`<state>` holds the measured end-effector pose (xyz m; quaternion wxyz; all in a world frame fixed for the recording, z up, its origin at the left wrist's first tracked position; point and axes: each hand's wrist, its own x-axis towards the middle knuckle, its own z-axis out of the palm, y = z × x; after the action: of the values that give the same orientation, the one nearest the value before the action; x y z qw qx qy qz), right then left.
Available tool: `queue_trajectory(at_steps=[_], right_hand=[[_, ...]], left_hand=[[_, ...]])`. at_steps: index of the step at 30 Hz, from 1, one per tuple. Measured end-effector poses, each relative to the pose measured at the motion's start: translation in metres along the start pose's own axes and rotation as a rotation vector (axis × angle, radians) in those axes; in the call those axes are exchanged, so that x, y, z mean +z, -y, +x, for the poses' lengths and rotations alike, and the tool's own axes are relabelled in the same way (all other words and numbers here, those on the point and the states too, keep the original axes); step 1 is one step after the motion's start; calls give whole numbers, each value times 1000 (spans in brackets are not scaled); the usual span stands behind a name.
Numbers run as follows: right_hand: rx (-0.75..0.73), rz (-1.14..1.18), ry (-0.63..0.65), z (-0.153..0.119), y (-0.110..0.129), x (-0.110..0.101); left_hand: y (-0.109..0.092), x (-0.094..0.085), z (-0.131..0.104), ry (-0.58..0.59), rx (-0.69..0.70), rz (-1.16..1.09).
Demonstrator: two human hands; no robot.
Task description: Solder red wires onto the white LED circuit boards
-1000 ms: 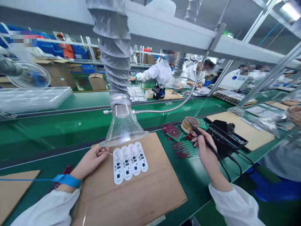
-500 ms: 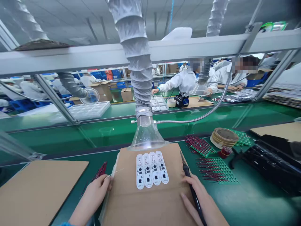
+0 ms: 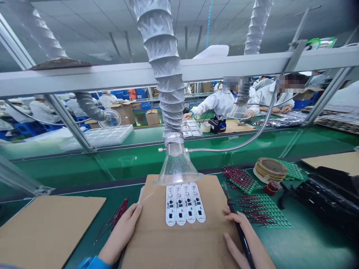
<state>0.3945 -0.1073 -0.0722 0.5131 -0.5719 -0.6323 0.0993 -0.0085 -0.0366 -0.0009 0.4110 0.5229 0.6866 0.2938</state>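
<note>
A cardboard sheet (image 3: 174,243) lies in front of me, carrying several white oval-ended strips (image 3: 180,213) with small black components, side by side. My left hand (image 3: 125,229) is closed on the sheet's left edge, thumb on top and the other fingers mostly hidden. A faint thin line (image 3: 148,197) shows on the cardboard near it; I cannot tell whether the hand holds it. In my right hand (image 3: 241,228), at the sheet's right edge, is a black soldering iron (image 3: 238,220), its tip pointing away from me. Dark red wires (image 3: 119,215) lie beside my left hand.
A clear fume hood (image 3: 178,168) hangs just over the strips' far ends. Green circuit panels (image 3: 273,207) with red wires, a tape roll (image 3: 270,169) and a black bundle (image 3: 322,198) lie right. Another cardboard (image 3: 50,228) is left. Co-workers sit across the bench.
My left hand has moved right and away from me onto the cardboard edge; the thin wire no longer shows in its fingers. The right hand keeps the iron. The view has shifted slightly.
</note>
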Motion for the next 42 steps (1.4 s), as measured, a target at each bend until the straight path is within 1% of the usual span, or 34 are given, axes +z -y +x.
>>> queue_trajectory(at_steps=[3,5,8,10,11,12,13,14,16,18,19,20,22,24,26,28,30,31,32,33,34,36,37,38,39,40,41,42], right_hand=[[72,90,-28,-2,6,4],[115,165,-83,-2,5,6],[160,301,-153,10,4,6],[174,377,-125,29,5,3],[176,406,-86,40,7,2],[170,425,-45,52,9,0],[166,430,-26,62,11,-1],[155,419,-22,70,12,-2],[140,367,-53,75,13,-2],[149,308,-65,69,10,-2],[158,284,-67,63,7,-2],[161,264,-72,57,5,-3],[150,237,-95,46,0,-5],[124,228,-124,41,-3,-5],[104,223,-137,42,-1,-4],[69,203,-112,46,4,-3],[16,162,-46,49,11,-2],[-13,142,-7,50,15,-2],[-37,125,33,51,18,-2],[-54,113,70,51,21,-3],[-64,107,112,51,23,-4],[-80,101,189,50,25,-4],[-87,96,223,49,26,-4],[-92,90,253,48,27,-4],[-95,85,280,48,28,-4],[-96,80,305,47,30,-3],[-96,77,331,47,31,-2],[-96,76,356,47,32,-1]], left_hand=[[0,2,3,17,19,-139],[2,-1,9,8,36,-202],[0,-9,28,50,30,-299],[-11,-16,49,50,13,-352],[-19,-20,61,10,5,-365],[-29,-24,75,-37,-32,-365],[-39,-28,88,-74,-48,-365],[-48,-33,101,-82,-64,-362],[-62,-40,121,-76,-106,-348],[-65,-46,132,-65,-154,-336],[-64,-49,133,-58,-175,-331],[-61,-52,132,-49,-193,-329],[-52,-57,119,-24,-218,-332],[-43,-62,98,7,-233,-340],[-33,-64,71,42,-236,-356],[-25,-60,44,63,-221,-367],[-16,-51,20,57,-206,-340],[-11,-45,11,47,-195,-292],[-7,-40,4,19,-169,-211],[-3,-36,-2,-32,-115,-108],[0,-33,-6,-105,-37,5],[2,-35,-12,-267,112,181],[-1,-37,-15,-308,143,211],[-7,-40,-18,-297,141,206],[-16,-41,-22,-221,108,186],[-26,-40,-26,-97,90,161],[-39,-36,-31,69,110,152],[-52,-28,-36,248,183,169]])
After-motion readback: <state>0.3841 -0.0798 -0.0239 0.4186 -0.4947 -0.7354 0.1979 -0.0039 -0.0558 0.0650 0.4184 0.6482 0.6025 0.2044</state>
